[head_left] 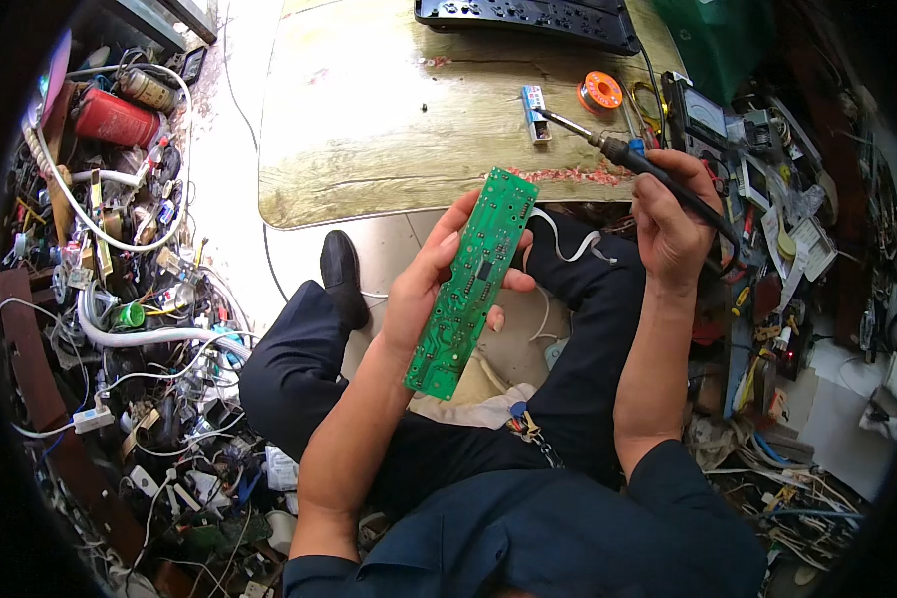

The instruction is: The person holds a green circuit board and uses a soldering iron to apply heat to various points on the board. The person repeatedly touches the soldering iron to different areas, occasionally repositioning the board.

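Observation:
A long green circuit board [480, 269] slants over my lap, held by my left hand [419, 289], with the thumb at its left edge and fingertips showing past its right edge. A white ribbon cable [568, 249] curls out beside the board over my right thigh. My right hand [673, 214] is closed round the black handle of a soldering iron [618, 151]. The iron points up and left, and its tip reaches the small blue-and-white box [535, 112] on the table; whether it touches the contents I cannot tell.
On the wooden table [349, 130] are an orange solder reel [600, 92], a black panel [528, 22] and a small dark part [425, 107]. Reddish crumbs lie along its near edge. An analog meter [706, 112] stands at right. Heaped cables and parts [169, 399] crowd both sides.

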The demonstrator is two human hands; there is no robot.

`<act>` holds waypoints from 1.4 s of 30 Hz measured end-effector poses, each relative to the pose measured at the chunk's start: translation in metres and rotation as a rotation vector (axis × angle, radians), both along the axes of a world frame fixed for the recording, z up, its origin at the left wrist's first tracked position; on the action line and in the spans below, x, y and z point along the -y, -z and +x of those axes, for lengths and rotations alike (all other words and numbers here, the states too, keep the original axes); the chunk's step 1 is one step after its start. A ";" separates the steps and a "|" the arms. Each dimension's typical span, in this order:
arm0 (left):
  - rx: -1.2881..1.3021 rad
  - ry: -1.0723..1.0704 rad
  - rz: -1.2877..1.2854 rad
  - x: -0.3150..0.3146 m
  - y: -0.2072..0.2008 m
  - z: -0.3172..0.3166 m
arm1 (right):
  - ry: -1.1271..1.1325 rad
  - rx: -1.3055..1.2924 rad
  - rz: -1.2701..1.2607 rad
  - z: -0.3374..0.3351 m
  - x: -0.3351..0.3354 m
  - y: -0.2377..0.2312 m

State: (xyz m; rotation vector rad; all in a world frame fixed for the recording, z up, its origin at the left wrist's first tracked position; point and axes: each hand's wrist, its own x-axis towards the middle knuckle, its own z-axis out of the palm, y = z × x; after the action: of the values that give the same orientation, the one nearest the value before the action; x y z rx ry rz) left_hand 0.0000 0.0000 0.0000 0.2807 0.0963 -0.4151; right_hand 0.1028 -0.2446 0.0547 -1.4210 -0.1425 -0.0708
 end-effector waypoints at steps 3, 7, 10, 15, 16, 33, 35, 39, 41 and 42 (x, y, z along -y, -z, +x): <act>-0.022 -0.010 -0.011 -0.002 -0.002 0.002 | -0.064 -0.043 0.139 -0.004 -0.008 -0.003; -0.041 -0.043 -0.043 -0.004 0.003 0.005 | -0.105 -0.075 0.167 -0.008 -0.021 0.000; -0.051 -0.054 -0.041 -0.004 0.003 0.007 | -0.147 -0.063 0.087 -0.010 -0.022 -0.001; -0.072 -0.075 -0.003 -0.005 0.003 0.008 | -0.132 0.011 0.058 -0.015 -0.030 0.001; -0.083 -0.077 0.019 -0.005 0.001 0.009 | -0.131 0.034 0.043 -0.015 -0.030 0.004; -0.073 -0.113 0.073 -0.004 0.003 0.011 | -0.057 0.012 -0.029 -0.017 -0.043 0.003; -0.075 -0.120 0.071 -0.003 0.002 0.011 | -0.015 -0.040 -0.009 -0.017 -0.048 0.000; -0.044 -0.133 0.038 -0.003 0.000 0.011 | 0.007 -0.123 0.059 -0.013 -0.049 0.002; -0.050 -0.137 0.037 -0.002 0.001 0.012 | 0.003 -0.151 0.080 -0.011 -0.047 0.004; -0.054 -0.140 0.045 -0.001 0.001 0.012 | 0.008 -0.163 0.087 -0.010 -0.047 0.004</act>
State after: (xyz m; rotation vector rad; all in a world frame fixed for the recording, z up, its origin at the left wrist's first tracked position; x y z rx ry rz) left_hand 0.0120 0.0013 -0.0010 0.3051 0.1772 -0.2820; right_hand 0.0928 -0.1981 0.0505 -1.3347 0.0010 0.0325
